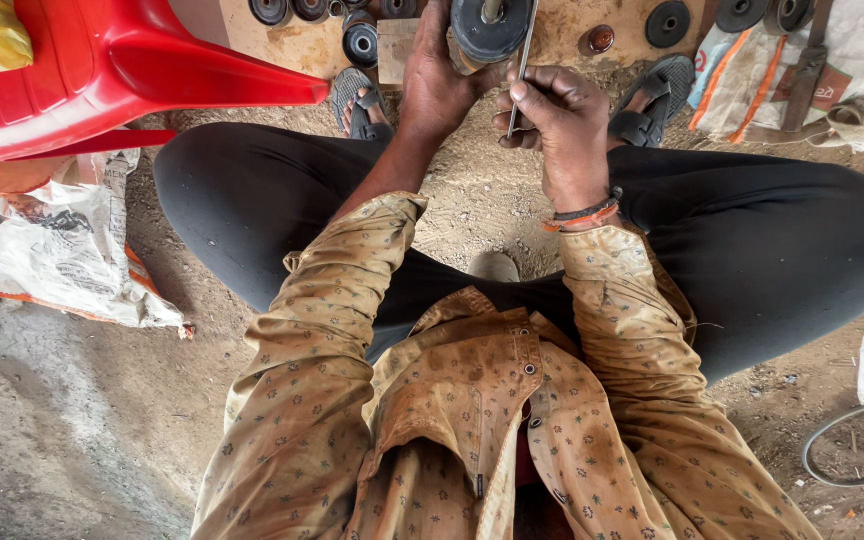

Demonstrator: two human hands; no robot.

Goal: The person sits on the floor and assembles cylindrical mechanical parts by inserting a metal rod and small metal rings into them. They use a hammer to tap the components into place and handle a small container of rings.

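Observation:
My left hand grips a dark round rubber-and-metal wheel part at the top of the view, above a wooden board. My right hand holds a thin metal rod upright, its tip against the right edge of the round part. A beaded band sits on my right wrist. I squat on the dirt with black trousers, knees spread wide, and sandals on my feet.
Several dark round discs lie on the wooden board. A red plastic chair stands at the upper left over a white sack. Another woven sack lies at the upper right. A wire loop lies at the lower right.

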